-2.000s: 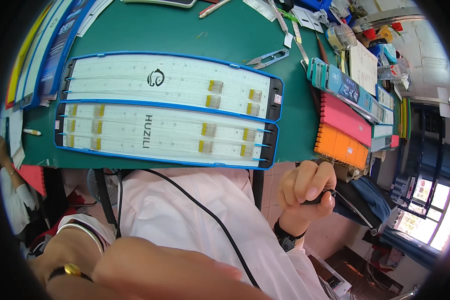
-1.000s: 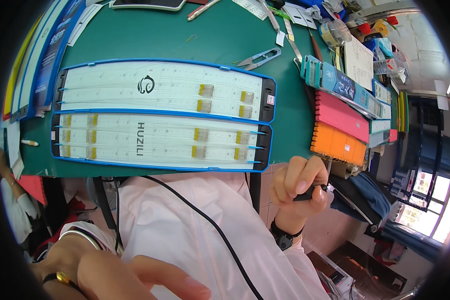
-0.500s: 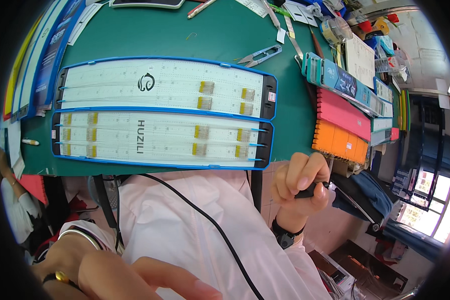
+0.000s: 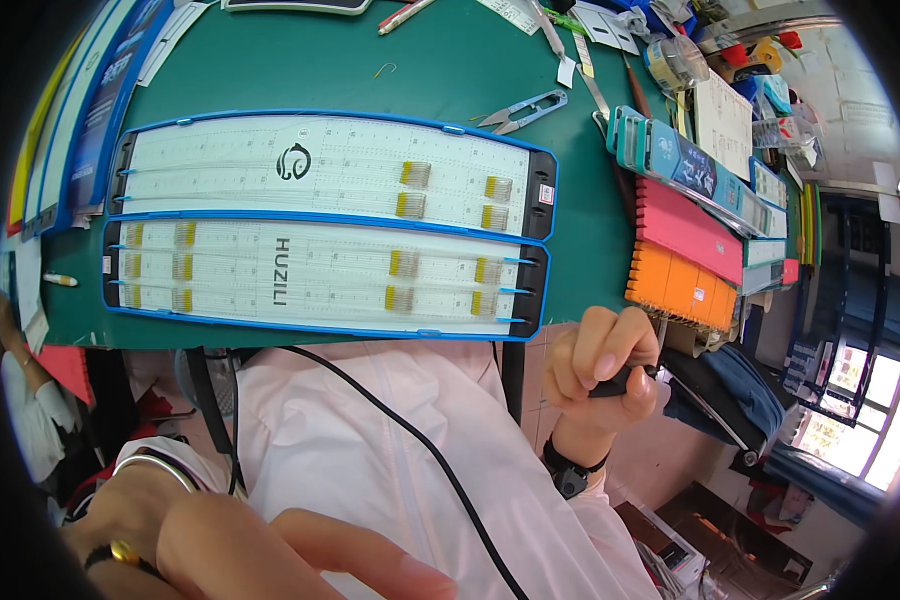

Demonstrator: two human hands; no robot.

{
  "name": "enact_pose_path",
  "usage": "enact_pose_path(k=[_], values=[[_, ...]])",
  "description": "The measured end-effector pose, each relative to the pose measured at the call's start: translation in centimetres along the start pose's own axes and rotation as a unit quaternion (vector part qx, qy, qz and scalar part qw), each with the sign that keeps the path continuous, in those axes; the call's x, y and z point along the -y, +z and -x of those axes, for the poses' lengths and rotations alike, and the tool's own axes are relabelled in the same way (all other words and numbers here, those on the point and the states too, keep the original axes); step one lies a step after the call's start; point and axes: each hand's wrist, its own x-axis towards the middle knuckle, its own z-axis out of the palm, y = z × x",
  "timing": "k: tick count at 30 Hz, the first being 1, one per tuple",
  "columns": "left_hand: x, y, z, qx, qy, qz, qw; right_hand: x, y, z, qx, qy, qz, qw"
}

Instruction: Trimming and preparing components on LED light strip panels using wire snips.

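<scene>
Left hand (image 4: 270,555), lower left: fingers loose, holding nothing. Two boards (image 4: 320,225), centre on green table (image 4: 370,70): brass clips in rows, untouched now. Right hand (image 4: 600,375), lower right, off table edge: fingers curled round dark tool (image 4: 620,383). Board work looks paused, extent unclear.

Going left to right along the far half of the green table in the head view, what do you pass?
Stacked blue boards → upper white ruled board → thread snips → teal box → pink block, orange block just below it.

it looked like a small craft workshop: a green work table (image 4: 390,85) held two line boards (image 4: 320,225), with snips (image 4: 525,108) and coloured boxes (image 4: 685,255) beside them.
</scene>
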Motion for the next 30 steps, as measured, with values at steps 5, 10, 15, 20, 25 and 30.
enact_pose_path(k=[5,10,15,20,25,30], values=[[-1.3,1.0,-2.1,0.017,0.014,0.008,1.000,-0.2,0.0,0.1,-0.003,0.006,-0.006,1.000],[-2.0,1.6,-3.2,0.026,0.022,0.018,0.999,-0.3,0.1,0.2,-0.004,0.001,-0.006,1.000],[-2.5,2.0,-4.0,0.035,0.031,0.026,0.999,-0.2,-0.1,0.2,0.000,-0.001,-0.003,1.000],[-2.9,2.4,-4.7,0.052,0.041,0.031,0.997,-0.2,-0.2,0.1,0.001,0.003,-0.009,1.000],[-2.6,1.8,-3.0,0.025,0.052,0.046,0.997,-0.8,0.4,-0.5,0.015,0.013,-0.010,1.000],[14.8,-15.8,18.7,0.084,0.049,0.038,0.995,-0.6,-2.0,0.2,-0.046,-0.019,0.007,0.999]])
